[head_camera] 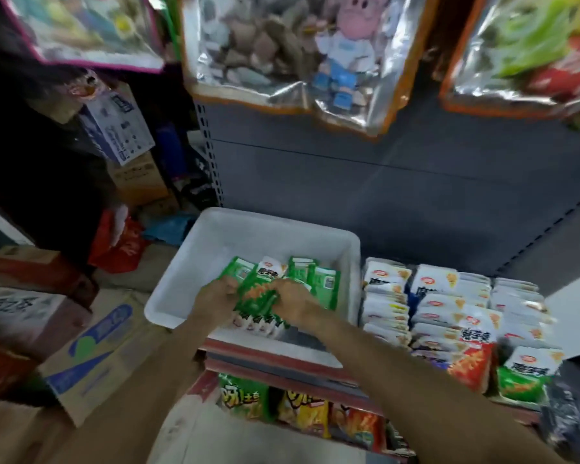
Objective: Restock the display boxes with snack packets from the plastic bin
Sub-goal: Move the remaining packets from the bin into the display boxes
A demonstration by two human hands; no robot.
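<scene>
A white plastic bin [235,232] sits on the shelf with green and white snack packets [318,279] lying in its bottom. My left hand [215,298] and my right hand [293,301] are inside the bin, side by side, both closed on one bunch of green packets [260,304] held upright between them. To the right of the bin stand the display boxes [449,306], filled with rows of white packets and some red and green ones at the front.
A lower shelf [302,410] holds green, yellow and red chip bags. Cardboard cartons [91,356] are stacked on the floor at the left, with a red bag [121,246] behind. Clear bags of plush toys [292,51] hang overhead against the grey back panel.
</scene>
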